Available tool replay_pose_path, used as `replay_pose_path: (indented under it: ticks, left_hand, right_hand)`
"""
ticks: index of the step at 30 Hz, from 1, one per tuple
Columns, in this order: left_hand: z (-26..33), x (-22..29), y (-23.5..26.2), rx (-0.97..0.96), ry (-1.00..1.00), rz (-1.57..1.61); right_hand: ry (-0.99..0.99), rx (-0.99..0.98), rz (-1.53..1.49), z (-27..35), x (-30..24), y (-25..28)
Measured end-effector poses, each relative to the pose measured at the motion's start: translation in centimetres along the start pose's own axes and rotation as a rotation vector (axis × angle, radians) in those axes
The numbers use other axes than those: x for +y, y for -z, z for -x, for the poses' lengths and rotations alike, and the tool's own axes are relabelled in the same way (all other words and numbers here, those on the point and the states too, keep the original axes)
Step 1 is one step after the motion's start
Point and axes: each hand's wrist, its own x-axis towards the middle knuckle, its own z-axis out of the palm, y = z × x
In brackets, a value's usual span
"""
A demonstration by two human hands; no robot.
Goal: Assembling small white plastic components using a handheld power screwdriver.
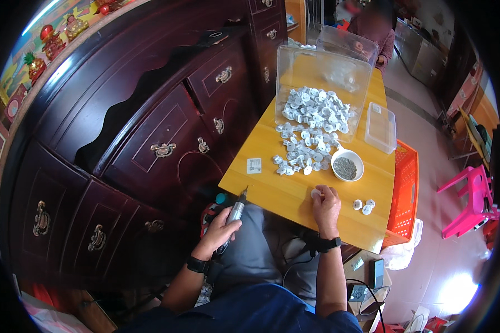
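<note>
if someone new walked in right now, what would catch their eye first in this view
Probably the big heap of white plastic pieces in and in front of the clear bin on the yellow table. Next, the bright pink stool on the floor at far right and the orange crate along the table's right side. Nearer, the left hand holds a silver screwdriver-like tool by the table's near edge.

Readable text or numbers — none.
</note>
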Motion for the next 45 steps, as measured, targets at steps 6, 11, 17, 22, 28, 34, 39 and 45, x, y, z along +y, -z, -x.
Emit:
replay_pose_path:
  ticks: [6, 11, 17, 22, 28, 34, 39, 45]
  left_hand:
    - [0.7, 0.1, -0.2, -0.029, -0.004, 0.032]
    - [0.4, -0.3, -0.1, -0.021, -0.029, 0.009]
    - [0.0, 0.4, 1.1, 0.013, -0.030, 0.052]
    - [-1.1, 0.7, 1.5, 0.004, -0.021, -0.007]
    - [-1.7, 0.5, 1.1, -0.017, -0.004, -0.006]
    - [-1.5, 0.9, 0.7, -0.030, -0.022, 0.009]
    - [-0.6, 0.4, 0.3, -0.046, -0.089, 0.059]
    - [2.1, 2.6, -0.9, -0.115, -0.134, 0.046]
  right_hand:
    - [0.037, 0.000, 0.103, -0.1, -1.2, 0.2]
    - [0.032, 0.124, 0.104, 0.7, -2.8, 0.9]
    - [0.062, 0.072, -0.070, 2.2, -4.5, 0.7]
    - [0.026, -0.025, -0.192, 3.1, -5.2, -0.6]
    - [-0.035, -0.155, -0.225, 3.7, -5.5, -1.4]
    - [-0.059, -0.215, -0.250, 3.8, -5.1, -2.3]
    - [-0.209, -0.287, -0.453, 3.8, -4.8, -4.7]
    - [-0.556, -0.471, -0.937, 3.3, -5.9, -7.4]
